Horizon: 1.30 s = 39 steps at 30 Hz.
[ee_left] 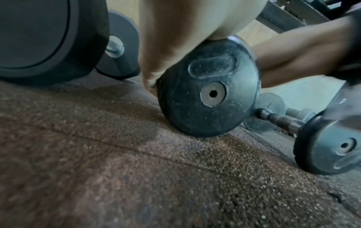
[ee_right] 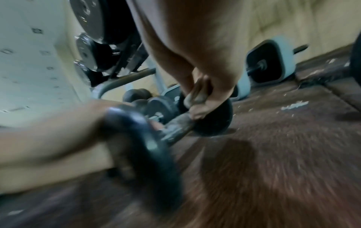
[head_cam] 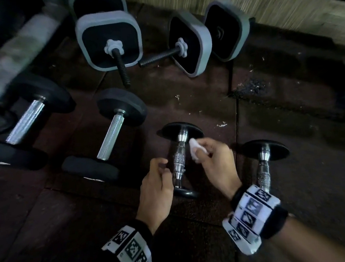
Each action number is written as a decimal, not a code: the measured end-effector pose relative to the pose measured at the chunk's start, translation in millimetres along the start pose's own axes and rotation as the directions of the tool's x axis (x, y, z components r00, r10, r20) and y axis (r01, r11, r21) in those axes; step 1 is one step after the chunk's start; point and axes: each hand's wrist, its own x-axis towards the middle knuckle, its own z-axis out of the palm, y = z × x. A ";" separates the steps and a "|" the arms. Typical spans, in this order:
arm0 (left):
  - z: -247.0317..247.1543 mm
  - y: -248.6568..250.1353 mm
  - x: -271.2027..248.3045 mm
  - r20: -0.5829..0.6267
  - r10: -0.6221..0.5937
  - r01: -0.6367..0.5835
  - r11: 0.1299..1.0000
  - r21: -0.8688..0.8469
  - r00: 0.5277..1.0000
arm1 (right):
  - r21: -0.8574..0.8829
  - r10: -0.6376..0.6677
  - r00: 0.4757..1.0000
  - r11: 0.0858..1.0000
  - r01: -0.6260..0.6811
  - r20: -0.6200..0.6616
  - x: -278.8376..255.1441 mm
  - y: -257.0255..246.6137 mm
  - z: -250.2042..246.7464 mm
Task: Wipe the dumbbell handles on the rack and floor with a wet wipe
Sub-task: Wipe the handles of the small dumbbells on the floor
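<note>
While the small dumbbell lies on the rubber floor between both hands, the right hand pinches a crumpled white wipe against the right side of its chrome handle. On the other side the left hand sits with fingers loosely curled, holding nothing, just beside the handle. A matching dumbbell lies just beyond the right wrist, and bigger dumbbells rest past the left hand.

The right hand covers most of the white wipe, so its size stays unclear; whether the left hand touches the chrome handle cannot be told. The right wrist view is smeared, and the rack is blurred, cut off at left
</note>
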 end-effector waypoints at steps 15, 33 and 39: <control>-2.1 -0.2 -1.6 -0.024 -0.032 0.031 0.998 -0.062 0.999 | 0.003 -0.099 0.956 0.995 0.102 0.278 -12.9 -14.5 -3.5; 1.3 0.1 -4.0 -0.010 -0.005 0.005 1.000 -0.018 1.000 | -0.096 -0.190 0.976 0.975 0.200 0.105 22.4 -30.1 -7.1; -5.0 -0.3 -5.4 -0.005 -0.023 0.022 0.999 -0.045 1.000 | -0.236 -0.127 0.931 0.947 0.216 0.342 25.4 -22.4 7.5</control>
